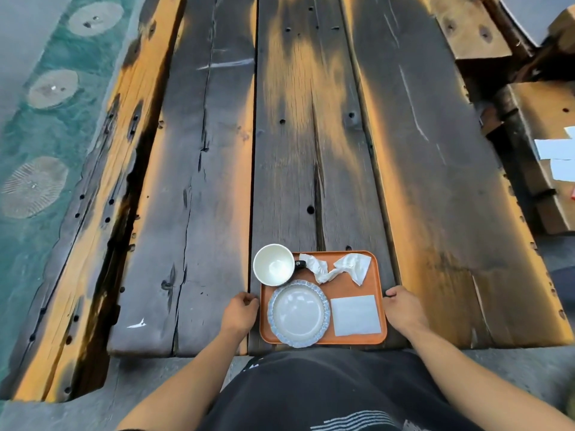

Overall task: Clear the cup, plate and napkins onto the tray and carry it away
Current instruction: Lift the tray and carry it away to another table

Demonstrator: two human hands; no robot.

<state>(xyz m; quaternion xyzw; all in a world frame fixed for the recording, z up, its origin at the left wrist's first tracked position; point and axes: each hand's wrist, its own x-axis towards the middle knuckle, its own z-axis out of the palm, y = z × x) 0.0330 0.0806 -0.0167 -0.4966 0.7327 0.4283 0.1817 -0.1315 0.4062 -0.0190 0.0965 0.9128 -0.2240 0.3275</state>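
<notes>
An orange tray (351,290) lies at the near edge of the dark wooden plank table. On it stand a white cup (273,265) with a dark handle at the back left, a pale plate (298,313) with a blue scalloped rim at the front left, crumpled white napkins (339,268) at the back right and a flat folded napkin (355,315) at the front right. My left hand (241,312) grips the tray's left edge with curled fingers. My right hand (403,309) grips its right edge the same way.
The long plank table (311,135) stretches ahead. A wooden bench (93,197) runs along the left, with green floor beyond. Wooden blocks and white papers (557,154) lie at the right.
</notes>
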